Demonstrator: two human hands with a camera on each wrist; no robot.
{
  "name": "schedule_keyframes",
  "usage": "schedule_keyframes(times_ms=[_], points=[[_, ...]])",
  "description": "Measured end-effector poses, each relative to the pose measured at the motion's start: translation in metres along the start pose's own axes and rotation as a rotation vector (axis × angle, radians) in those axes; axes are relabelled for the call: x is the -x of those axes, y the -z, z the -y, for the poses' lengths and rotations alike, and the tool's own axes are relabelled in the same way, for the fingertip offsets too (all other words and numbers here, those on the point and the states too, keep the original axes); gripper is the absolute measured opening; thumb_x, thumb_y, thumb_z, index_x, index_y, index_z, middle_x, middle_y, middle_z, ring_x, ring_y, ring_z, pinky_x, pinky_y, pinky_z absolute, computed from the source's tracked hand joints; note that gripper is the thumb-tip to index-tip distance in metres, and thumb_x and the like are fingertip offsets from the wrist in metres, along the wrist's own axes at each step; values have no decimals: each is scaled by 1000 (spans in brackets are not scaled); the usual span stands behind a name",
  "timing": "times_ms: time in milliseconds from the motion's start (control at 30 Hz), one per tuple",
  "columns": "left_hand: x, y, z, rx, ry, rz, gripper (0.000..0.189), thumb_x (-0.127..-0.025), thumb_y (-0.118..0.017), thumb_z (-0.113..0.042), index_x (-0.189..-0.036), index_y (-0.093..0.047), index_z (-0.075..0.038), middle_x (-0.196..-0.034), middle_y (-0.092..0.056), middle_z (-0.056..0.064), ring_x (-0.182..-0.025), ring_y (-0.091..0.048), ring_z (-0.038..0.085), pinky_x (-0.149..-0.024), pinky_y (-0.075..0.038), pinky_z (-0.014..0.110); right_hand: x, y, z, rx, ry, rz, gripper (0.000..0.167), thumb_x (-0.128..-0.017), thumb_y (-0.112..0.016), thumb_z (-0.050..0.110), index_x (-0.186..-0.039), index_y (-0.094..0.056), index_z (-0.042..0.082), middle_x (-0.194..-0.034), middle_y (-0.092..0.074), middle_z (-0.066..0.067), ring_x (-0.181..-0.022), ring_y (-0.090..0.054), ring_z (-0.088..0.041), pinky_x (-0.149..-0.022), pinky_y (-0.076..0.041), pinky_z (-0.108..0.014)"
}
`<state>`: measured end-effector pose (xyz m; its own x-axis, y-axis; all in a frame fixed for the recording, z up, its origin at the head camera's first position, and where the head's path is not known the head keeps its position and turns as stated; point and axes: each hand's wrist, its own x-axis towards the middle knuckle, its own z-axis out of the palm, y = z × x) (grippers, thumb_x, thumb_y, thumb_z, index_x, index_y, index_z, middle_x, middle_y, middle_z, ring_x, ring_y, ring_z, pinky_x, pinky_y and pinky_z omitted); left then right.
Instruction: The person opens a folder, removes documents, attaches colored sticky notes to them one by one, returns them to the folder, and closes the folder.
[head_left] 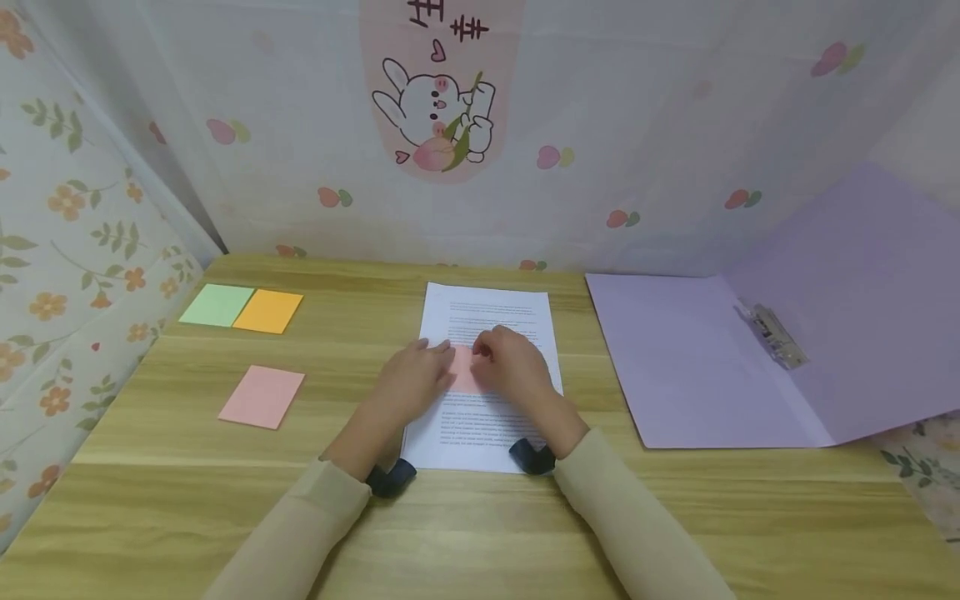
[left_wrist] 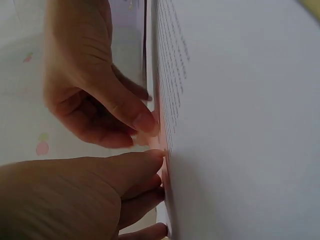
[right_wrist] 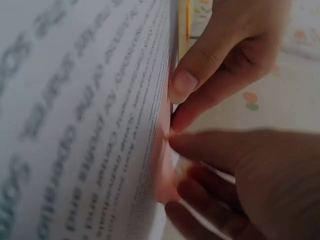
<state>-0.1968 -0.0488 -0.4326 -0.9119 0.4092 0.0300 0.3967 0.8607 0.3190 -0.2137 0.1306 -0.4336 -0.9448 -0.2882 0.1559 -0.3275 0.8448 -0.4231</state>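
Observation:
A pink sticky note (head_left: 464, 377) lies across the middle of a printed sheet of paper (head_left: 476, 454). From the left, my left hand (head_left: 408, 383) touches the note with fairly straight fingers. My right hand (head_left: 517, 362) has its fingers bent at the note's right side; thumb and fingertips appear to pinch it. In the right wrist view the note (right_wrist: 162, 170) stands slightly off the page near those fingers. The left wrist view has both thumbs close together over the note, whose right part is partly hidden by the right hand.
Left on the wooden table (head_left: 150, 500) lie a pink sticky pad (head_left: 262, 397), a green pad (head_left: 217, 306) and an orange pad (head_left: 268, 312). At the right stands an opened purple folder (head_left: 675, 358) with a metal clip (head_left: 776, 335). A patterned curtain (head_left: 637, 108) hangs behind.

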Motion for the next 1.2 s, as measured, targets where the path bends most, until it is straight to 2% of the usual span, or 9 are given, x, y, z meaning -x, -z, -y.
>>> schedule_keyframes(times_ms=[100, 200, 300, 433, 533, 667, 900, 1067, 1200], points=[[3, 0, 2, -10, -9, 11, 42, -100, -64, -21, -137, -61, -2, -147, -57, 14, -138, -50, 46, -117, -39, 53, 3, -1, 11, 19, 120, 103, 27, -91, -73, 9, -118, -73, 6, -113, -75, -9, -106, -71, -25, -96, -56, -39], [4, -1, 2, -8, -3, 7, 41, -100, -63, -22, -136, -62, -2, -148, -56, 15, -138, -49, 46, -117, -39, 53, 7, -3, 18, 60, 202, 207, 42, -98, -64, 12, -139, -59, 3, -138, -65, -12, -131, -61, -27, -112, -46, -42], [5, -1, 3, -2, 23, 21, 42, -101, -60, -23, -139, -60, -3, -150, -54, 14, -140, -47, 46, -116, -39, 55, 11, -4, 23, 95, 228, 303, 50, -105, -53, 15, -152, -43, 0, -156, -48, -14, -146, -45, -27, -121, -36, -43], [5, 1, 3, -4, 47, 65, 47, -104, -57, -25, -146, -52, -5, -155, -49, 11, -145, -42, 45, -117, -37, 55, 15, -5, 24, 129, 186, 385, 56, -108, -45, 20, -157, -29, -2, -165, -31, -15, -154, -29, -28, -125, -28, -42], [6, 2, 2, 0, 54, 91, 49, -104, -57, -25, -149, -49, -6, -157, -46, 10, -147, -39, 44, -119, -35, 55, 17, -5, 23, 201, 120, 399, 61, -108, -44, 28, -157, -26, -3, -166, -26, -16, -156, -25, -29, -126, -26, -42], [6, 3, 1, 22, 54, 90, 51, -102, -60, -24, -149, -50, -7, -157, -46, 9, -147, -39, 43, -119, -35, 56, 20, 0, 20, 275, 46, 377, 65, -107, -45, 36, -157, -28, -3, -165, -28, -17, -155, -29, -30, -124, -29, -46], [7, 4, -1, 36, 78, 108, 51, -103, -59, -25, -150, -48, -9, -158, -44, 7, -149, -37, 41, -119, -33, 57, 25, 10, 9, 283, -30, 359, 72, -105, -49, 45, -156, -31, -2, -164, -32, -17, -152, -34, -33, -122, -33, -49], [8, 3, -4, 18, 86, 128, 51, -103, -59, -24, -150, -48, -7, -158, -45, 7, -149, -37, 40, -119, -34, 57, 31, 9, 0, 269, 4, 390, 73, -105, -44, 52, -159, -29, 6, -167, -26, -14, -155, -28, -32, -122, -32, -49], [4, 2, -5, 11, 73, 138, 52, -103, -58, -25, -150, -47, -6, -159, -44, 9, -149, -36, 41, -120, -33, 57, 33, 7, -3, 292, 23, 368, 72, -104, -46, 52, -158, -32, 5, -167, -27, -14, -154, -29, -32, -123, -32, -49]])
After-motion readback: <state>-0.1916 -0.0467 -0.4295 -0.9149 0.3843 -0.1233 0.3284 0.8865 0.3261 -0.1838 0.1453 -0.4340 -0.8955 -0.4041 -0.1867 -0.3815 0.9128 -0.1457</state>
